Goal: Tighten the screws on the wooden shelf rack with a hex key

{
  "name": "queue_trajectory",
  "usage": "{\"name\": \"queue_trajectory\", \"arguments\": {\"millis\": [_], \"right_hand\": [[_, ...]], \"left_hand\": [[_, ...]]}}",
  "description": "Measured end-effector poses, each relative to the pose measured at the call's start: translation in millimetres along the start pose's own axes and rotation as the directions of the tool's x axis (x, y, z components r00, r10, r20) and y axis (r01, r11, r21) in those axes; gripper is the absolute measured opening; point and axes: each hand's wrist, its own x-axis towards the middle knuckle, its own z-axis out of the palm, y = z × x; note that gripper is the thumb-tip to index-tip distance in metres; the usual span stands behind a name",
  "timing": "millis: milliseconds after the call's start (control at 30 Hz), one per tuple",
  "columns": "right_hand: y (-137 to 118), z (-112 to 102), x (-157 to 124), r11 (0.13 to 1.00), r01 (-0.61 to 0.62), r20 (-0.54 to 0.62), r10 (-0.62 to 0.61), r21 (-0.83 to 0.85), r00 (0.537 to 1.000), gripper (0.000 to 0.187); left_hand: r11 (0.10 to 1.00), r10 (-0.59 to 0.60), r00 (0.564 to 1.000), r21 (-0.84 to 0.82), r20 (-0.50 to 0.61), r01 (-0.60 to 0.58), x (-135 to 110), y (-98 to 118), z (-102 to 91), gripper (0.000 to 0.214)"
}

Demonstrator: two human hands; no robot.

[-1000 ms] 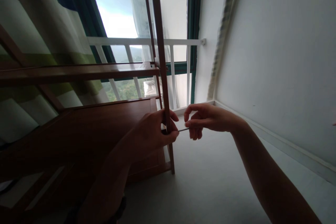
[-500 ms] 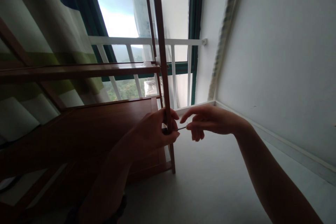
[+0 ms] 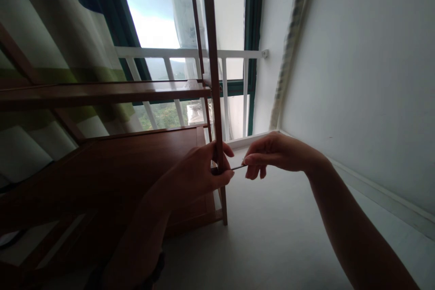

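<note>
My left hand (image 3: 199, 172) is wrapped round the thin upright post (image 3: 215, 77) of a brown wooden shelf rack (image 3: 102, 95), at about the level of the lower shelf (image 3: 129, 158). Just to the right of the post, my right hand (image 3: 275, 154) pinches a thin metal tool (image 3: 238, 168). The tool lies level, and its far end meets the post beside my left thumb. Whatever the tool's tip enters is hidden by my fingers.
The rack stands on a pale floor (image 3: 272, 235) close to a white wall (image 3: 367, 77). Behind it are a window with a white railing (image 3: 176, 52), a striped curtain (image 3: 50, 45) at the left and a bundled curtain (image 3: 288, 45) in the corner.
My right hand's fingers have shifted on the tool, opening a little and then closing again, as if turning it. The left hand has stayed on the post.
</note>
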Motion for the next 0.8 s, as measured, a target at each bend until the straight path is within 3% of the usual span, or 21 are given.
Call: {"name": "queue_trajectory", "arguments": {"millis": [200, 367, 533, 800], "right_hand": [[4.8, 3.0, 6.1, 0.996, -0.084, 0.044, 0.084, -0.013, 0.995, 0.038], [2.9, -1.4, 2.2, 1.0, 0.01, 0.005, -0.01, -0.018, 1.0, 0.039], [0.2, -0.9, 2.0, 0.984, 0.011, -0.085, -0.027, -0.179, 0.996, 0.035], [2.0, 3.0, 3.6, 0.987, -0.065, 0.059, 0.075, -0.15, 0.995, 0.041]], "left_hand": [[1.0, 0.01, 1.0, 0.024, -0.003, -0.01, -0.3, -1.9, 0.8, 0.025], [0.999, -0.02, 1.0, 0.046, -0.004, 0.02, -0.5, -1.0, 1.3, 0.028], [0.999, -0.02, 1.0, 0.025, 0.017, 0.019, 0.0, -1.0, 0.5, 0.029], [1.0, 0.009, 0.999, 0.02, 0.032, -0.009, 1.3, -9.7, 1.7, 0.034]]}}
